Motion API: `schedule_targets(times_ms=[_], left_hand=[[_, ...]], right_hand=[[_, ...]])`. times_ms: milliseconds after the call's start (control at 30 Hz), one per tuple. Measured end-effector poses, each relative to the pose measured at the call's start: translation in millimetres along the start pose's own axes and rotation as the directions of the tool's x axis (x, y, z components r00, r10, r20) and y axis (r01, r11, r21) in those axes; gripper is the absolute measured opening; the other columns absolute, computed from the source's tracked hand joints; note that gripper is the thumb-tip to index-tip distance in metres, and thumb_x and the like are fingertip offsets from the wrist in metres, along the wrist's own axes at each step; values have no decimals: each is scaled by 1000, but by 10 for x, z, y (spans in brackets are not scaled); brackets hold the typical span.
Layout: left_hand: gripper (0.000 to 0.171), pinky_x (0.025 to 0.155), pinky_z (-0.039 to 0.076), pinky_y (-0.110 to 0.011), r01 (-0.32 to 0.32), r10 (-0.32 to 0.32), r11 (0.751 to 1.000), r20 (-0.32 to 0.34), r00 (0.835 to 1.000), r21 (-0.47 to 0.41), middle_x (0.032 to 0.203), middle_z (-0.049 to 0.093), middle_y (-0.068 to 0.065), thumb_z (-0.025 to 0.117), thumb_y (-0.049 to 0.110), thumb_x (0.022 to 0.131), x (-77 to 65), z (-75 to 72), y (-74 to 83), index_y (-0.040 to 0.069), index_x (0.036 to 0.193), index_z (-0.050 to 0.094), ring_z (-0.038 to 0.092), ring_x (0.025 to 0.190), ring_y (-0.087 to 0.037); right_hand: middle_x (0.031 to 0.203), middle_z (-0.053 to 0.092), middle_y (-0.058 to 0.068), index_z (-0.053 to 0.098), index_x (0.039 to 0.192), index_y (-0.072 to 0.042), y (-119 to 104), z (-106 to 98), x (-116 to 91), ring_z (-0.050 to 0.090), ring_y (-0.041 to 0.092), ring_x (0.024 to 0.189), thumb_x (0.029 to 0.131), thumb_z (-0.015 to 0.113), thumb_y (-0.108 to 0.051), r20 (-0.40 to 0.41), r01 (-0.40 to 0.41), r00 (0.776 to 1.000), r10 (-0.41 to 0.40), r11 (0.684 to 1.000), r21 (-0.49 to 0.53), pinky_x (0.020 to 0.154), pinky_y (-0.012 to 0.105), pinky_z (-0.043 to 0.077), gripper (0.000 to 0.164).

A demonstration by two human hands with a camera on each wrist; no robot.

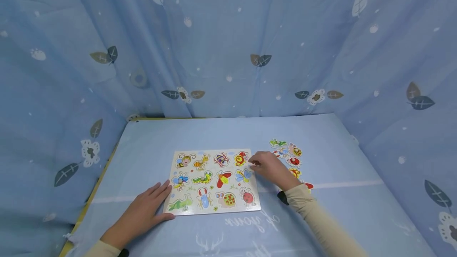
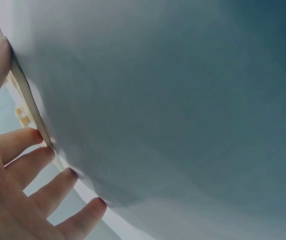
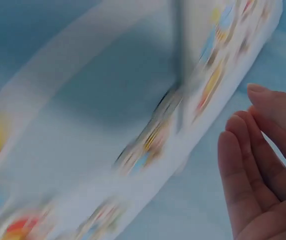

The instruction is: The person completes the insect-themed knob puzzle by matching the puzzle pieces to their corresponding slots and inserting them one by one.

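Observation:
A flat, pale puzzle board (image 1: pixel 233 188) with rows of colourful bug pictures lies on the table. My left hand (image 1: pixel 144 209) rests at its left edge, fingers spread and fairly straight; the fingertips (image 2: pixel 45 150) touch the board's side in the left wrist view. Over by the upper right corner is my right hand (image 1: pixel 269 167), near the red and yellow butterfly picture (image 1: pixel 241 159). Nothing shows between the bent, relaxed fingers (image 3: pixel 230 165) of that hand in the right wrist view. Loose bug-shaped pieces, among them a ladybug (image 1: pixel 294 162) and a snail (image 1: pixel 294 150), lie right of the board.
A light blue cloth covers the table (image 1: pixel 143 142). Blue patterned curtains (image 1: pixel 228 43) hang behind and on both sides. A green bug piece (image 1: pixel 277 142) lies at the far end of the loose pieces, and the right forearm partly covers the near ones.

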State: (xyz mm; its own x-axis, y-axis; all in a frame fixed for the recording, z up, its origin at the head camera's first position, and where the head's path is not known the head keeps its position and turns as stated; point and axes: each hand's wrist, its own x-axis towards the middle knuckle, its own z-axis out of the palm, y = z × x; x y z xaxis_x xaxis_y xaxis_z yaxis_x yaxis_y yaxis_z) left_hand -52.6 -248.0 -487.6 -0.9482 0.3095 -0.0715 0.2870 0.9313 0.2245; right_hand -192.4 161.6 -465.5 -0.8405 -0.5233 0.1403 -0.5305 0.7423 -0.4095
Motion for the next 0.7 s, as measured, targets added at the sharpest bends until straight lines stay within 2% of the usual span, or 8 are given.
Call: schedule_targets(times_ms=[100,200,367,467,700], left_hand=[[96,109,47,-63,-12,12,1000,-15,1000,6,160,48,-12,66,74,84,-9,-4,3,7,151,54,48,144,-44],[95,108,48,-62,-16,16,1000,-11,1000,12,160,48,-12,67,73,84,-9,-15,6,7,151,54,48,144,-43],[94,109,47,-63,-3,3,1000,6,1000,13,161,48,-12,69,70,84,-9,-21,13,7,151,53,47,145,-44],[93,109,46,-63,-1,1,1000,-1,1000,16,161,47,-12,71,67,84,-7,1,2,7,152,53,47,145,-44],[95,110,46,-63,-1,1,1000,-4,1000,23,161,47,-12,69,70,84,-3,23,-10,7,152,52,46,146,-43]], right_hand=[[95,78,4,81,102,-6,244,-134,-150,68,11,82,86,83,-6,-26,-48,999,47,999,-18,75,30,61,17],[98,78,8,80,104,-4,463,-278,-305,70,15,84,86,83,-5,-4,-125,992,125,992,-31,77,34,62,19],[102,77,9,79,110,-3,674,-475,-517,67,18,89,88,82,-8,75,-296,951,298,954,-38,84,41,63,23],[98,76,8,79,109,-2,762,-523,-608,65,17,85,88,82,-9,89,-324,940,329,944,-60,81,40,62,22],[92,74,4,80,103,-3,917,-533,-725,64,15,82,88,81,-7,113,-313,941,319,947,-68,75,36,60,15]])
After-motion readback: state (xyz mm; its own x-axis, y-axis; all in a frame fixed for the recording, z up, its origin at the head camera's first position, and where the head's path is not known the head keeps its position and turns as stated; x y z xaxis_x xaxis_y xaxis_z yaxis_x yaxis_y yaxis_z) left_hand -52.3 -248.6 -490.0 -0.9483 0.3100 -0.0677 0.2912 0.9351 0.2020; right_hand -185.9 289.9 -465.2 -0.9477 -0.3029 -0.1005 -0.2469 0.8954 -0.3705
